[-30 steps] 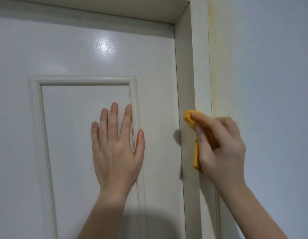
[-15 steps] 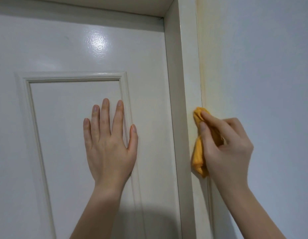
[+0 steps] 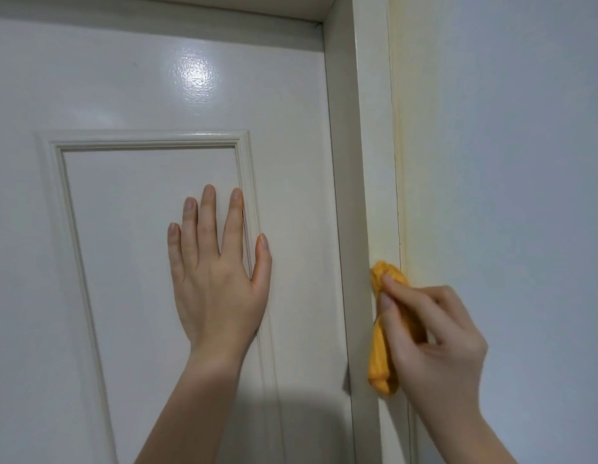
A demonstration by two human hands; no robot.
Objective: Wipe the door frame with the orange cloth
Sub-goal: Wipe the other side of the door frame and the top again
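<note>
The cream door frame (image 3: 374, 145) runs vertically right of centre. My right hand (image 3: 434, 339) grips the bunched orange cloth (image 3: 379, 356) and presses it against the frame's front face, near its outer edge by the wall. Part of the cloth is hidden under my fingers. My left hand (image 3: 217, 279) lies flat with fingers spread on the white door (image 3: 156, 78), over the raised panel moulding, holding nothing.
A pale grey wall (image 3: 508, 162) fills the right side, with yellowish staining along its joint with the frame. The top of the frame (image 3: 190, 8) crosses above the door. A light glare spot shows on the upper door.
My right hand with the cloth has slid down the frame's front face after shifting from its inner edge toward the wall side. My left hand stays flat on the door.
</note>
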